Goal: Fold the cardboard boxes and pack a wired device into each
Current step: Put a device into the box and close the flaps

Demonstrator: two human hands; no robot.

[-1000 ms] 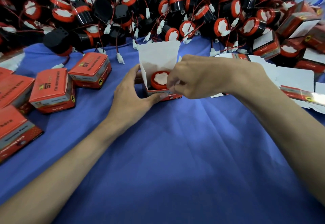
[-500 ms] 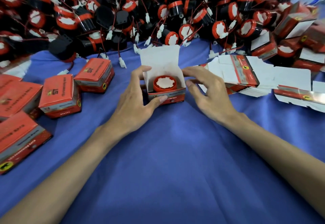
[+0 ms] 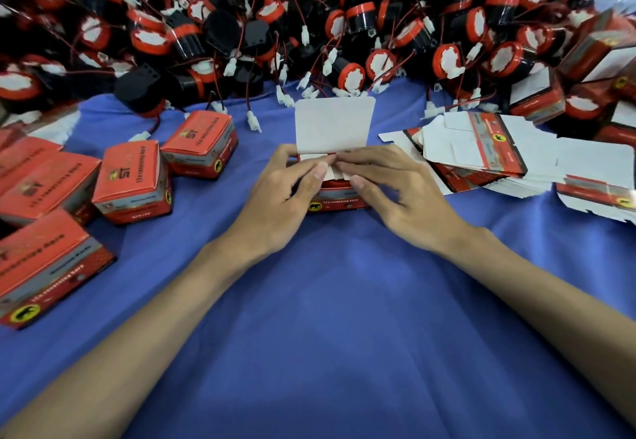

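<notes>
The open box (image 3: 335, 199) sits mid-worktop (image 3: 327, 318), its long axis running 9 to 3 o'clock and its lid flap (image 3: 334, 125) standing up toward 12. The left hand (image 3: 278, 197) and right hand (image 3: 399, 190) curl their fingers round it, pressing the side flaps down. Wired devices (image 3: 351, 75) are heaped at 12.

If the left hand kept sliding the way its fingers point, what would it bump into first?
Most likely the right hand, whose fingertips face the left hand over the folded side flaps of the open box. Whether they already touch is hard to tell.
</notes>
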